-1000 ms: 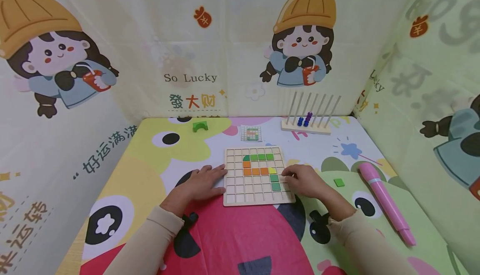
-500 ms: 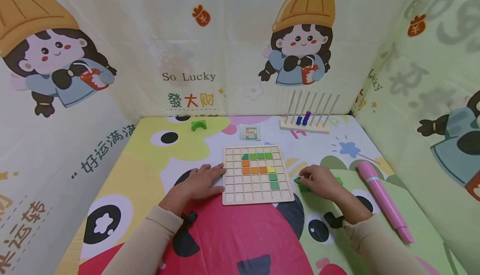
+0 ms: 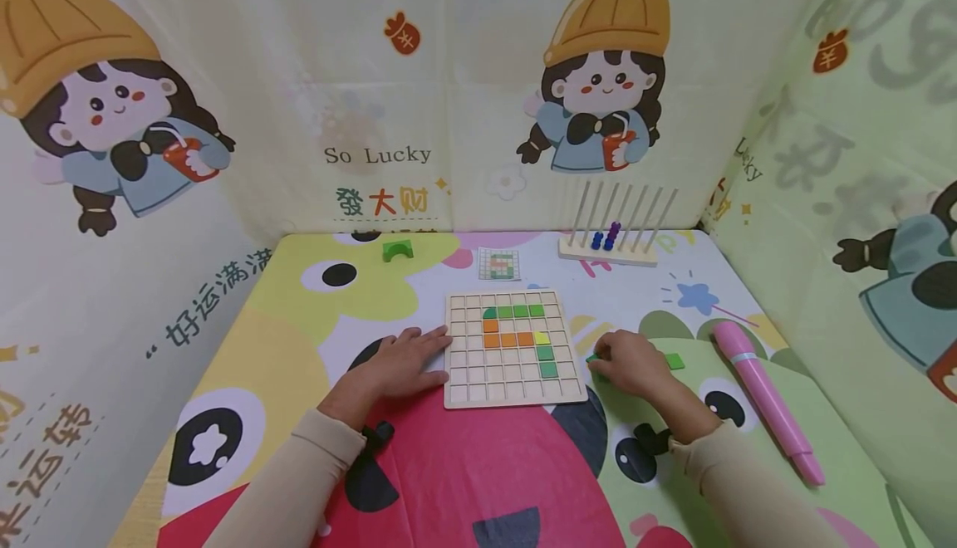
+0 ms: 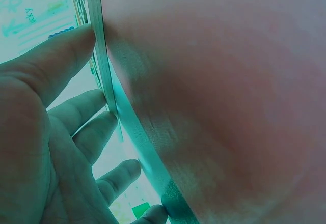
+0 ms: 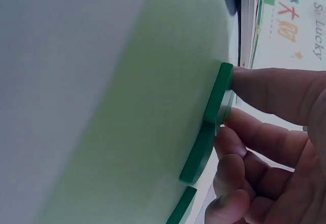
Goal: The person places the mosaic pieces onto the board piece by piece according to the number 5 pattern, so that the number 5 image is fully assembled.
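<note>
A square wooden grid board (image 3: 471, 367) lies on the table with green, orange and yellow tiles set in some of its cells. My left hand (image 3: 392, 365) rests at the board's left edge, fingers spread and touching the side. Right of the board, my right hand (image 3: 634, 363) pinches a green tile (image 5: 219, 94) between thumb and fingers, low over the mat. A darker green tile (image 5: 197, 152) touches it in the right wrist view, and part of a third green piece (image 5: 182, 206) shows below. The hand mostly hides these in the head view.
One green tile (image 3: 675, 361) lies right of my right hand, with a pink pen-shaped stick (image 3: 770, 403) farther right. Behind the board are a small pattern card (image 3: 498, 265), a green arch block (image 3: 398, 251) and a peg rack (image 3: 609, 252) with blue and purple beads.
My right hand has moved right, from the board's right edge to the green tiles on the mat, and its fingers have closed on one. The left hand stays at the board.
</note>
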